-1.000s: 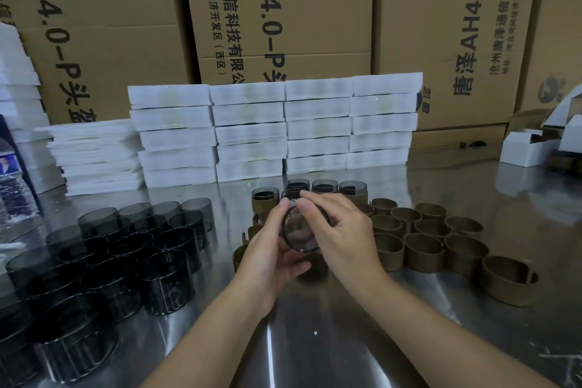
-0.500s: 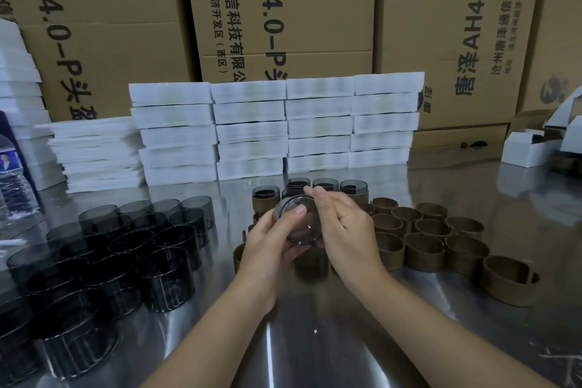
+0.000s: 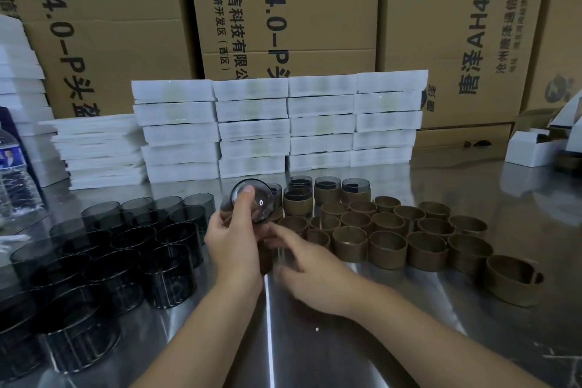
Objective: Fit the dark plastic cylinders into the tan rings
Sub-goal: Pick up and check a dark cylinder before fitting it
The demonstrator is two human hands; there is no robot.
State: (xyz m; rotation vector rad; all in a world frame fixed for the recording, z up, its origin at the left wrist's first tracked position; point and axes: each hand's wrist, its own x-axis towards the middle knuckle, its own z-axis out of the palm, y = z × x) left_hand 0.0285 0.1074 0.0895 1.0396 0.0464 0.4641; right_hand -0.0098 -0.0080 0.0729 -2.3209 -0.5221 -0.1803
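Note:
My left hand point(image 3: 231, 238) holds a dark, see-through plastic cylinder point(image 3: 256, 205) tilted toward me, thumb across its open end. My right hand point(image 3: 302, 257) hovers just right of and below it, blurred, fingers spread, with nothing in it. Several loose dark cylinders point(image 3: 126, 246) stand on the steel table at the left. Several empty tan rings point(image 3: 387, 249) stand in rows at the right. Behind them several fitted pairs point(image 3: 327, 190), dark cylinders inside tan rings, stand in a line.
Stacks of white flat boxes point(image 3: 277, 126) form a wall behind the parts, with large cardboard cartons point(image 3: 283, 9) behind. A water bottle point(image 3: 12, 173) stands at the far left. Open white boxes point(image 3: 532, 148) sit at the far right. The steel table point(image 3: 315, 340) shows bare metal near me.
My right hand has let go of the cylinder and dropped down to the right. My left hand has carried the cylinder slightly left and up, alone.

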